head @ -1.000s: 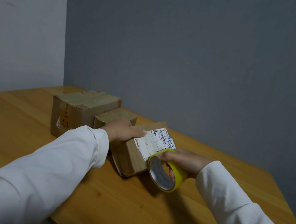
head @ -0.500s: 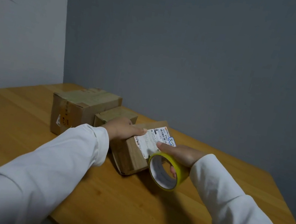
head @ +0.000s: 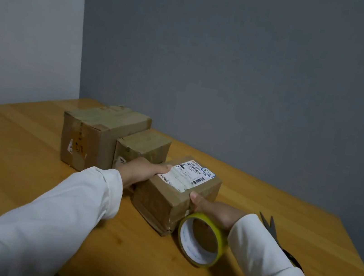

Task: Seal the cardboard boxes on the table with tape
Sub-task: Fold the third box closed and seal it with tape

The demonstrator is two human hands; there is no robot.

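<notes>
A small cardboard box [head: 163,201] with a white shipping label lies flat on the wooden table [head: 17,159]. My left hand [head: 144,172] grips its far left edge, fingers laid over the top beside the label. My right hand [head: 214,211] holds a yellow tape roll [head: 201,241] with fingers through its core, and its thumb presses the box's right top edge. The roll stands on edge against the box's near right corner. Whether a tape strip runs from the roll to the box is unclear.
A medium cardboard box [head: 144,146] and a larger one [head: 102,135] stand side by side behind my left hand. Scissors [head: 269,225] lie on the table to the right, partly hidden by my right sleeve. Grey walls enclose the table's far sides.
The labelled box, tilted up before, now lies flat on the table. My right hand has brought the tape roll down to the box's near right corner. Scissors have come into view.
</notes>
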